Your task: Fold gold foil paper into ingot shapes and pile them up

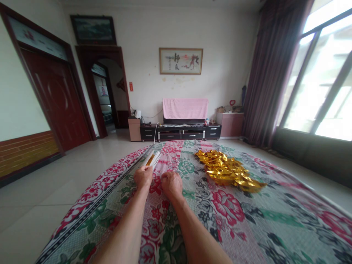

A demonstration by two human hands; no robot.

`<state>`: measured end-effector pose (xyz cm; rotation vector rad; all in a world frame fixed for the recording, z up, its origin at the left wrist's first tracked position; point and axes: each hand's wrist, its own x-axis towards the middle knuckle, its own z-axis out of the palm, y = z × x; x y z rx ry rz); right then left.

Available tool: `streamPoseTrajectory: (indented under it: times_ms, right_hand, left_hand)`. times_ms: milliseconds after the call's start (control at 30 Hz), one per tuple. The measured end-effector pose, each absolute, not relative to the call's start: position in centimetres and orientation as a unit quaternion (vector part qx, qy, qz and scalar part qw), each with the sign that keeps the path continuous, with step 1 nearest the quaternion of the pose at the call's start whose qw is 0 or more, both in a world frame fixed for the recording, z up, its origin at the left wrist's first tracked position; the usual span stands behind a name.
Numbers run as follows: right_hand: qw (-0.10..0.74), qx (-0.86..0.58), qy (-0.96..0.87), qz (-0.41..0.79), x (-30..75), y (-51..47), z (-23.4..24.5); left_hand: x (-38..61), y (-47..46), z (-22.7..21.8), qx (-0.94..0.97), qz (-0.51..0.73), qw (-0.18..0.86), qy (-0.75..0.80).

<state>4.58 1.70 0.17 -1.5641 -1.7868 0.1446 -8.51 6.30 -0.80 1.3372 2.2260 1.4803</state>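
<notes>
My left hand (143, 176) is closed round a thin stack of white-edged gold paper sheets (152, 159), which fans out beyond the knuckles. Just to its right, my right hand (171, 183) rests knuckles-up on the flowered cloth (220, 216) with its fingers curled under; what they hold, if anything, is hidden. A heap of folded gold foil pieces (229, 169) lies on the cloth to the right of both hands, about a forearm's length away.
The cloth covers a wide surface in a living room. Beyond it are a tiled floor (55, 183), a dark TV stand (181, 131) with a pink-covered screen, dark red doors (55, 95) on the left and a curtained window (324, 80) on the right.
</notes>
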Motion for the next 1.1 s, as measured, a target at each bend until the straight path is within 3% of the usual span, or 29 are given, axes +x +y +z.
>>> streamPoseTrajectory:
  times_ms: [367, 700, 933, 1100]
  right_hand:
    - [0.413, -0.601, -0.677, 0.097, 4.7, 1.8, 0.2]
    - [0.601, -0.439, -0.531, 0.405, 5.4, 3.9, -0.4]
    - [0.589, -0.39, -0.466, 0.533, 5.9, 4.0, 0.4]
    - [0.566, -0.449, -0.519, 0.457, 5.8, 3.9, 0.9]
  left_hand:
    - [-7.5, 5.0, 0.2, 0.485, 0.488, 0.022, 0.726]
    - [-5.0, 3.1, 1.2, 0.594, 0.46, -0.118, 0.65]
    - [-4.7, 2.9, 0.8, 0.663, 0.422, -0.139, 0.603]
    - [-4.6, 3.1, 0.5, 0.716, 0.394, -0.112, 0.565]
